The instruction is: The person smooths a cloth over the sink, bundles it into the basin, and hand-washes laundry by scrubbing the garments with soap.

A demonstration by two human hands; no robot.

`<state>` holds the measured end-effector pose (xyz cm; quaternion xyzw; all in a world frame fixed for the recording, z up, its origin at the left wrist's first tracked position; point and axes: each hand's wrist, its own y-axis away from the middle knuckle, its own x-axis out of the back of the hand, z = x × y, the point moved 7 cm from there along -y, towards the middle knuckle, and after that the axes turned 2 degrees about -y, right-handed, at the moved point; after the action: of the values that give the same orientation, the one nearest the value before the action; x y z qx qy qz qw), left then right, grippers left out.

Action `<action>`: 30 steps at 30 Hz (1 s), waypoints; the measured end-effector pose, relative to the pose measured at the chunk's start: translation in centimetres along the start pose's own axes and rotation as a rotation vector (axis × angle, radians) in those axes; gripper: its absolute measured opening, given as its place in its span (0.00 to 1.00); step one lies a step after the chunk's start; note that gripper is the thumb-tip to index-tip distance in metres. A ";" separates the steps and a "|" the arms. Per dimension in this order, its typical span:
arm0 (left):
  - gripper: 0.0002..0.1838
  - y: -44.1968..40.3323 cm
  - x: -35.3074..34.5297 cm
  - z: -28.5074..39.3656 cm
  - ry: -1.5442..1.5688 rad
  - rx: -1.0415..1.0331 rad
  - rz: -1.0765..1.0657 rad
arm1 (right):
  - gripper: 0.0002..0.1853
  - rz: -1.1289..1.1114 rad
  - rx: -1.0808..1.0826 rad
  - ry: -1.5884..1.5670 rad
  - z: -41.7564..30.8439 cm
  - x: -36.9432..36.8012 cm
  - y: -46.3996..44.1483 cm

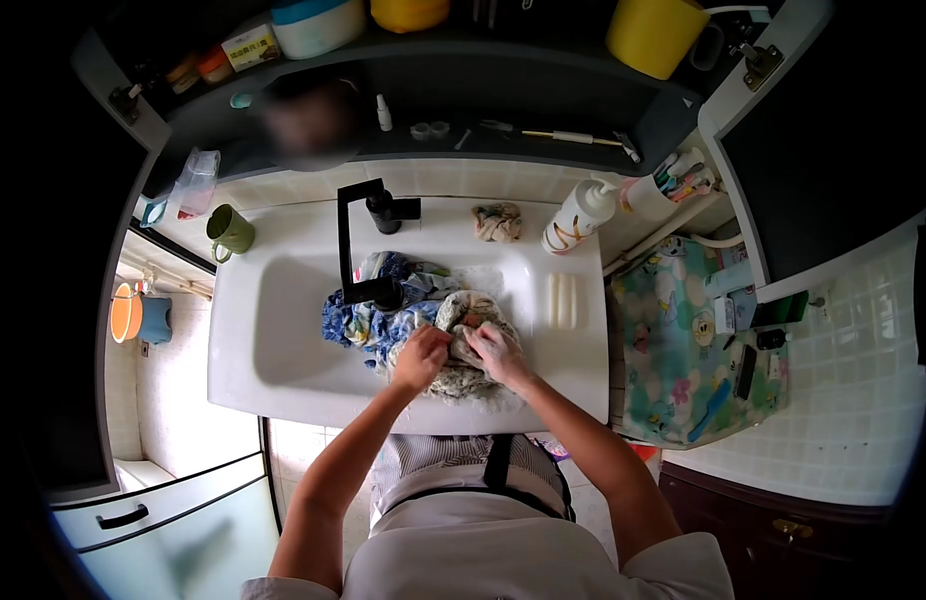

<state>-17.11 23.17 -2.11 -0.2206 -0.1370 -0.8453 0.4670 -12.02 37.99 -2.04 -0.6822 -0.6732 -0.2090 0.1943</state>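
In the white sink (231, 350) lies a wet heap of laundry. A pale, grey-patterned cloth (471, 304) makes up its right side, and a blue patterned cloth (343, 320) is bunched on the left. My left hand (421, 358) has its fingers closed on the pale cloth. Close beside it, my right hand (493, 352) grips the same cloth, with whitish suds on its skin. Folds hide some of the fingertips. Over the heap reaches a black faucet (347, 240), its spout end just above the blue cloth.
Along the sink's back edge stand a green mug (231, 232), a crumpled cloth (498, 222) and a white pump bottle (579, 215). A ridged soap area (562, 300) lies right. Cabinet doors hang open on both sides. A patterned cover (673, 340) with small items is at right.
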 end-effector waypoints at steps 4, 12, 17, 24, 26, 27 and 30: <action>0.07 0.0 -1.3 0.2 -0.126 0.021 0.302 | 0.20 0.220 -0.062 0.471 1.0 -4.2 0.9; 0.08 -2.6 -2.9 -1.5 -0.418 -0.124 0.335 | 0.24 -0.046 -0.244 0.336 5.8 -6.8 -1.7; 0.13 -5.5 -3.9 -5.1 -0.509 0.150 0.306 | 0.20 0.235 -0.234 0.546 11.7 -9.2 -4.9; 0.19 -7.9 -3.1 -3.6 -0.485 0.132 0.254 | 0.20 0.207 -0.395 0.344 8.3 -3.4 -8.3; 0.18 -7.8 -1.7 -2.1 -0.440 0.050 0.351 | 0.22 0.318 -0.331 0.404 8.0 -1.8 -8.1; 0.18 -7.9 -1.9 -2.5 -0.437 0.084 0.299 | 0.23 0.476 -0.235 0.621 9.1 -1.6 -8.2; 0.21 -9.0 -2.4 -3.9 -0.450 0.187 0.113 | 0.30 0.104 -0.209 0.647 13.5 -3.6 -7.6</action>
<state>-24.63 27.93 -6.90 -0.3663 -0.3025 -0.7313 0.4894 -19.33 42.51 -15.37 -0.6302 -0.5160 -0.4722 0.3371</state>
